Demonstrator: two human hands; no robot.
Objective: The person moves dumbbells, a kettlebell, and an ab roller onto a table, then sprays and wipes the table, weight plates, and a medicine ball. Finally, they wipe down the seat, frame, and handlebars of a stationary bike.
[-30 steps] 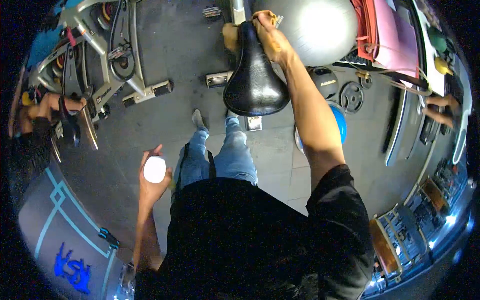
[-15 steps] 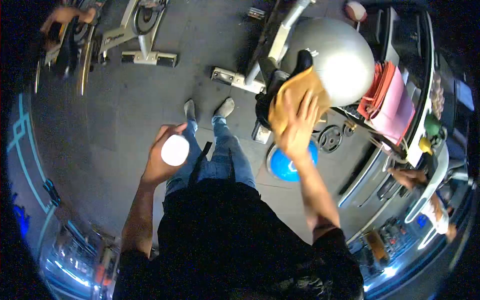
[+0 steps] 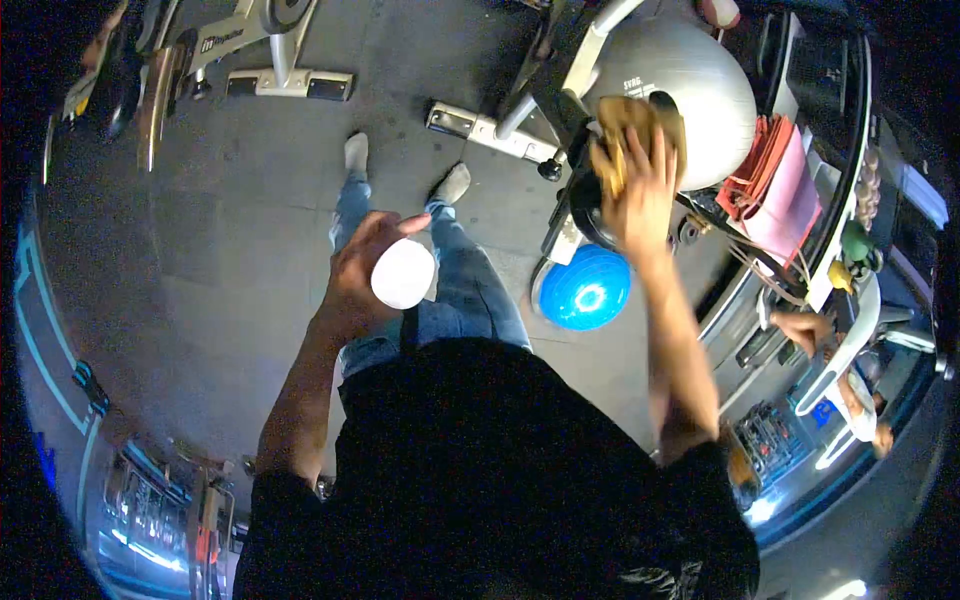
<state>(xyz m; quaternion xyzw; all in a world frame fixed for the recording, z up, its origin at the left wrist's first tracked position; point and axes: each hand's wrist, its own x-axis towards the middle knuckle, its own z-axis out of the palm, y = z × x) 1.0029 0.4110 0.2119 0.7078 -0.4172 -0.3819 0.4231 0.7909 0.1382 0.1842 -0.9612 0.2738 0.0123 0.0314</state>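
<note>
My left hand (image 3: 365, 268) is closed around a white container (image 3: 403, 274), whose round, pale end faces me; the rest of it is hidden by the hand. It is held in front of my legs. My right hand (image 3: 640, 200) presses a tan-yellow cloth (image 3: 668, 128) against the dark upper part of an exercise bike, fingers spread over the fabric. Just behind the cloth is a large silver exercise ball (image 3: 705, 100). The bike part beneath the cloth is mostly covered.
A blue balance dome (image 3: 585, 288) lies on the floor below my right forearm. Folded red and pink mats (image 3: 770, 190) rest on a rack at right. Another bike's foot (image 3: 290, 84) stands at far left. A person (image 3: 860, 400) is at the right edge.
My right hand has slid the cloth right and slightly up, bunching it more. My left hand, with the white container, has moved right and up. My feet have shifted apart.
</note>
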